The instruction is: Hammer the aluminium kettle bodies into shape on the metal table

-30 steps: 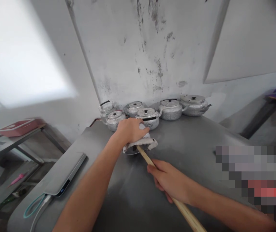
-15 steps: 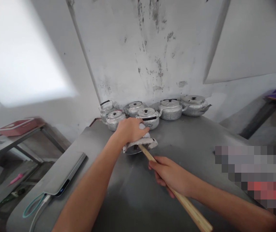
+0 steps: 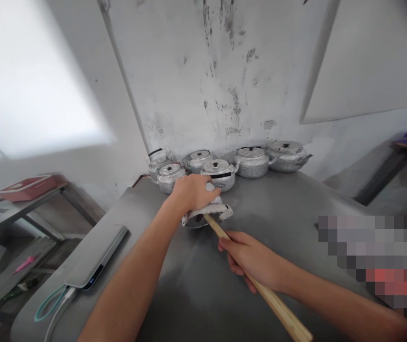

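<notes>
My left hand curves over a small silvery metal vessel and grips it; most of it is hidden, so I cannot tell its exact kind. Around its near side lies a folded whitish cloth. A shiny curved metal edge shows below the cloth, close to the tabletop. My right hand is wrapped round a long wooden stick. The stick slants up and away, its far end reaching the cloth and the dark space beneath it.
Several aluminium kettles with black-knobbed lids stand along the back of the grey table, by the stained wall. At left lies a power bank with cables. A side bench holds a red tray. The right edge is pixelated.
Almost nothing differs. Both hands keep their grips on the vessel and the stick, with only a very slight shift of the cloth and the view.
</notes>
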### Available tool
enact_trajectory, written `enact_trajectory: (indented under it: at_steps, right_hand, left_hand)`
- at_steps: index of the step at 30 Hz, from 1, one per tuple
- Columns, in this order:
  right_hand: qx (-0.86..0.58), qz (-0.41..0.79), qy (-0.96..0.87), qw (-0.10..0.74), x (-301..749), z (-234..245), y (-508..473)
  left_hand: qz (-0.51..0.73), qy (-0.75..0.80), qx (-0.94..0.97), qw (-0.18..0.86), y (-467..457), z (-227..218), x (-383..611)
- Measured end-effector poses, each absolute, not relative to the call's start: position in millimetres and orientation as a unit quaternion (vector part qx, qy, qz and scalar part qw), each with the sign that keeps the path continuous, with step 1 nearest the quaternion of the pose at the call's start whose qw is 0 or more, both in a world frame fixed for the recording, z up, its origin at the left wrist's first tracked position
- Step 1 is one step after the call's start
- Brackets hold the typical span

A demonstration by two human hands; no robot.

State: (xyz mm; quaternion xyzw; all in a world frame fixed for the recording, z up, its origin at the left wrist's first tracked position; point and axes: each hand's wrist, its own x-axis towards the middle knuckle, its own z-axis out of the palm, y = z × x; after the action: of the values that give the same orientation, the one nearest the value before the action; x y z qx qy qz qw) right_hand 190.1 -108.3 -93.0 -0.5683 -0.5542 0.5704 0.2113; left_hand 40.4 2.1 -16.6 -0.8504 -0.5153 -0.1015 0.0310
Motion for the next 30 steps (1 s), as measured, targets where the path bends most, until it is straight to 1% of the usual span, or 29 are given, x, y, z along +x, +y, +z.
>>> enact_trajectory:
  at_steps: [4, 9, 13, 16, 21, 26, 30]
  right_hand:
    - [-0.563, 0.567, -0.567, 0.200, 191.0, -97.1, -107.9]
    - [-0.540, 0.555, -0.586, 0.240, 191.2, -101.9, -109.5]
    - [-0.561, 0.563, -0.567, 0.215, 190.5, -97.3, -109.3]
    - [-0.565, 0.558, -0.564, 0.228, 190.3, -93.5, -108.3]
    - [-0.564, 0.563, -0.569, 0.202, 190.8, -95.5, -107.6]
    - [-0.537, 0.546, -0.593, 0.247, 192.1, -102.7, -109.4]
    - [-0.547, 0.549, -0.593, 0.217, 192.6, -106.4, -110.7]
  left_hand:
    - [-0.098, -0.517, -0.850, 0.030, 2.4, -17.1, 40.6]
    - [-0.103, -0.516, -0.849, 0.035, 3.6, -18.9, 40.1]
    - [-0.103, -0.517, -0.849, 0.030, 3.1, -18.3, 39.7]
    - [-0.104, -0.518, -0.849, 0.031, 2.3, -17.5, 40.2]
    - [-0.093, -0.520, -0.849, 0.029, 1.0, -16.8, 41.4]
    - [-0.095, -0.520, -0.848, 0.031, 0.2, -16.7, 41.4]
    - [-0.096, -0.519, -0.849, 0.029, -0.3, -15.8, 41.1]
